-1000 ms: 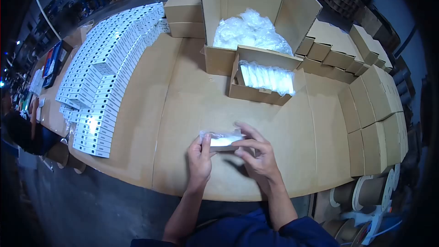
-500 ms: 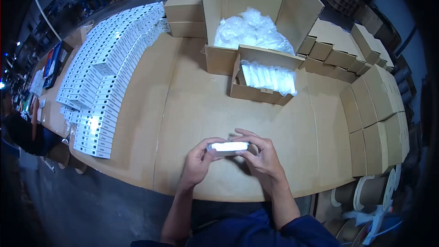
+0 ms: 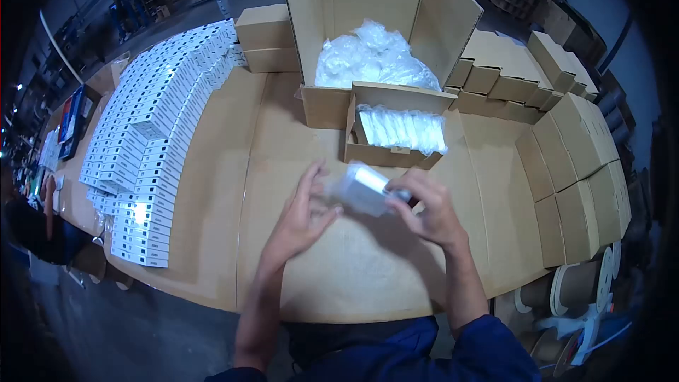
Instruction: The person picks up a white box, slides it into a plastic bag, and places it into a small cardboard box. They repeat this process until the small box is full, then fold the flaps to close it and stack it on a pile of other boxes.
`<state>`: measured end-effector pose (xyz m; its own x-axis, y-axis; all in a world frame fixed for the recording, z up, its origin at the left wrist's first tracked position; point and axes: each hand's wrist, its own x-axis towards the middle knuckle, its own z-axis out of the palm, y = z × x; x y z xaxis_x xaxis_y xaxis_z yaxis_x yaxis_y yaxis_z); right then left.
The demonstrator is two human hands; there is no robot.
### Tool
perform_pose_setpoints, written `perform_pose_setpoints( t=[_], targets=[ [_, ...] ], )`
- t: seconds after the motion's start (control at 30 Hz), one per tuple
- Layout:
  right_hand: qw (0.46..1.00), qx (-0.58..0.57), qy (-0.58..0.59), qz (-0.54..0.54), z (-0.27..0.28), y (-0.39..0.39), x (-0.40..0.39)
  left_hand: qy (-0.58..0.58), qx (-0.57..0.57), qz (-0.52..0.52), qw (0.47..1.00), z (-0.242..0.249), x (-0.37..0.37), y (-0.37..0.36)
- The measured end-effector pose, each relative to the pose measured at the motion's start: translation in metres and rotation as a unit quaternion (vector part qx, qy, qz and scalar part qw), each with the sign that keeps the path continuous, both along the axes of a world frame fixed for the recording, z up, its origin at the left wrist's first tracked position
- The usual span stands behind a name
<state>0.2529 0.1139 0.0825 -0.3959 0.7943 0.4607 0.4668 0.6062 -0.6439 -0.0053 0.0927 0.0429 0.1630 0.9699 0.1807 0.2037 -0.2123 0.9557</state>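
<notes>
A small white box, smeared by motion, is tilted above the table in front of me. Its right end is gripped by my right hand, thumb below and fingers above. Beside the box's left end, my left hand has its thumb and fingers spread, holding nothing. Just beyond the hands stands an open cardboard carton with a row of white items in clear plastic inside.
White labelled boxes are stacked along the left. A large open carton with clear plastic bags stands at the back. Closed brown cartons line the right. Another person's arm shows at far left.
My left hand has let go of the box and moved slightly away. The right hand has lifted the box forward and tilted it toward the carton. The view has shifted slightly.
</notes>
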Motion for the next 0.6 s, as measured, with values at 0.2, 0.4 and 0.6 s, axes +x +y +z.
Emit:
perform_pose_setpoints(
  t=[0.2,0.4,0.6],
  targets=[
    [0.973,0.033,0.136,-0.181,0.012,0.042,-0.017,0.344,0.248,0.014,0.906,0.012,-0.002,0.084],
    [0.970,0.139,0.045,-0.195,0.020,0.065,-0.046,0.371,0.306,0.015,0.877,0.017,-0.015,0.123],
    [0.962,0.153,0.037,-0.223,0.001,0.083,-0.074,0.261,0.220,0.033,0.939,-0.013,-0.041,0.119]
  ],
)
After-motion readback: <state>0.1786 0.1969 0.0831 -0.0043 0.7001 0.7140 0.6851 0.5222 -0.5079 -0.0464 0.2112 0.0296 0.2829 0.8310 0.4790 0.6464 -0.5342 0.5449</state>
